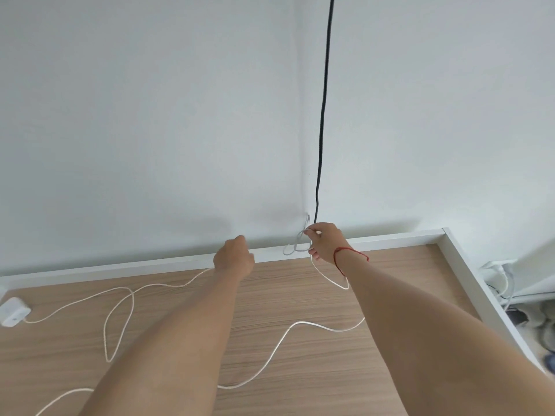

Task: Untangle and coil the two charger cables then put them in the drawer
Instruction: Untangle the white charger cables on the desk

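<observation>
A white charger cable snakes in loose curves across the near part of the wooden tabletop, running left to a white power adapter at the left edge. Farther back, the person's left hand is closed in a loose fist where a cable strand reaches it; whether it grips the strand cannot be told. The right hand, a red string bracelet on its wrist, pinches small grey-white cable loops by the white far rim. A black cord hangs down the wall behind.
</observation>
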Action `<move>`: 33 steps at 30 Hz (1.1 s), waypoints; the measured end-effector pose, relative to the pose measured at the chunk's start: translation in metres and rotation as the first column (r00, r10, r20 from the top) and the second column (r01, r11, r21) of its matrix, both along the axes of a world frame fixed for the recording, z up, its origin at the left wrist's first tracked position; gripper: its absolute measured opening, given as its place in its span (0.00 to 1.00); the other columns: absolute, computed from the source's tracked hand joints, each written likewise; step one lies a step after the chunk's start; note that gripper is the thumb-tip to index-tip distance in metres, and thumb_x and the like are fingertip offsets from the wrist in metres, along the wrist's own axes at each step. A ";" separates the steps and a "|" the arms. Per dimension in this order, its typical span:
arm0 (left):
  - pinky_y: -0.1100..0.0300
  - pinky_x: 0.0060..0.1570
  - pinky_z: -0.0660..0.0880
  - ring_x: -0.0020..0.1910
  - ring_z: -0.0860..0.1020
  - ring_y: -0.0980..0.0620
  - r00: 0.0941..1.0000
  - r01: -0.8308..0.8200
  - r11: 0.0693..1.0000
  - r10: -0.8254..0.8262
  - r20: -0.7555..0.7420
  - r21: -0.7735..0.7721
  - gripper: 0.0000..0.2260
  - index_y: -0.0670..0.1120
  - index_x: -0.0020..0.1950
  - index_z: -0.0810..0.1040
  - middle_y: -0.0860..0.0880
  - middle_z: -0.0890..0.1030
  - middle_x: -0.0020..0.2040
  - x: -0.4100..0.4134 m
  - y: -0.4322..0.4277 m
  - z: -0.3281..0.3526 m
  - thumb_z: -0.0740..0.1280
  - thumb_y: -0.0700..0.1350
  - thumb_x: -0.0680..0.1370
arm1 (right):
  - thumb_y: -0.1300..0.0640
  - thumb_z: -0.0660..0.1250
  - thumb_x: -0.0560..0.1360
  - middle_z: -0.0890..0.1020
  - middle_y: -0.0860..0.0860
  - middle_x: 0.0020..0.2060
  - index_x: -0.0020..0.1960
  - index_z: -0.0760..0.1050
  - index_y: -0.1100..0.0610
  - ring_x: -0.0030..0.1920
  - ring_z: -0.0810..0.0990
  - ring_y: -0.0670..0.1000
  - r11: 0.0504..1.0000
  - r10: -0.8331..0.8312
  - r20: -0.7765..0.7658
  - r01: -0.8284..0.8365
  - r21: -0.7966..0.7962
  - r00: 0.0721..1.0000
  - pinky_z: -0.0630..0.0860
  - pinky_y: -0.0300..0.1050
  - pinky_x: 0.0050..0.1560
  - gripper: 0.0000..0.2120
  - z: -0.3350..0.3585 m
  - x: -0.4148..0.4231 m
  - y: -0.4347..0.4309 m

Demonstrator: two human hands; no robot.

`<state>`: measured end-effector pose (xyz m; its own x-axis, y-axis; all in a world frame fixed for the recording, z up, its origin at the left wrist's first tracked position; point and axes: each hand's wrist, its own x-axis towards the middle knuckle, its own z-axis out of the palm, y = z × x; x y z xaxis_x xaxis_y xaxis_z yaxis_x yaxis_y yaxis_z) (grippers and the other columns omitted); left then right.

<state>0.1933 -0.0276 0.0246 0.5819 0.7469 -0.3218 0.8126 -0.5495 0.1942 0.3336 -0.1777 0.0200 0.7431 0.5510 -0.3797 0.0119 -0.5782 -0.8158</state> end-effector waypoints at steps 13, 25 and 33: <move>0.57 0.40 0.69 0.40 0.73 0.46 0.891 0.319 0.948 -0.301 0.339 0.005 0.13 0.47 0.50 0.75 0.48 0.76 0.40 0.012 -0.017 0.016 0.57 0.53 0.82 | 0.52 0.60 0.79 0.78 0.51 0.35 0.49 0.80 0.55 0.35 0.76 0.50 0.996 0.062 -0.114 -0.053 0.078 0.992 0.79 0.45 0.40 0.11 0.021 -0.021 0.012; 0.56 0.38 0.66 0.39 0.70 0.45 0.895 0.338 0.939 -0.301 0.330 -0.061 0.13 0.48 0.45 0.70 0.49 0.71 0.35 0.000 -0.002 0.017 0.53 0.53 0.83 | 0.52 0.57 0.81 0.81 0.55 0.37 0.44 0.77 0.62 0.36 0.82 0.55 0.981 -0.094 -0.301 0.140 0.133 0.949 0.83 0.53 0.49 0.17 0.026 -0.042 0.029; 0.55 0.43 0.70 0.45 0.74 0.43 0.942 0.280 0.957 -0.259 0.211 -0.072 0.15 0.47 0.48 0.71 0.47 0.76 0.43 -0.006 0.007 0.008 0.50 0.53 0.84 | 0.58 0.60 0.80 0.77 0.56 0.31 0.50 0.77 0.60 0.21 0.79 0.49 0.978 -0.159 -0.207 0.182 0.100 0.965 0.80 0.40 0.28 0.09 0.032 -0.046 0.019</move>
<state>0.1876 -0.0202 0.0330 0.8164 0.5232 -0.2443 0.5764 -0.7123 0.4006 0.2879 -0.1589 0.0525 0.7470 0.4720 -0.4681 -0.2459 -0.4581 -0.8542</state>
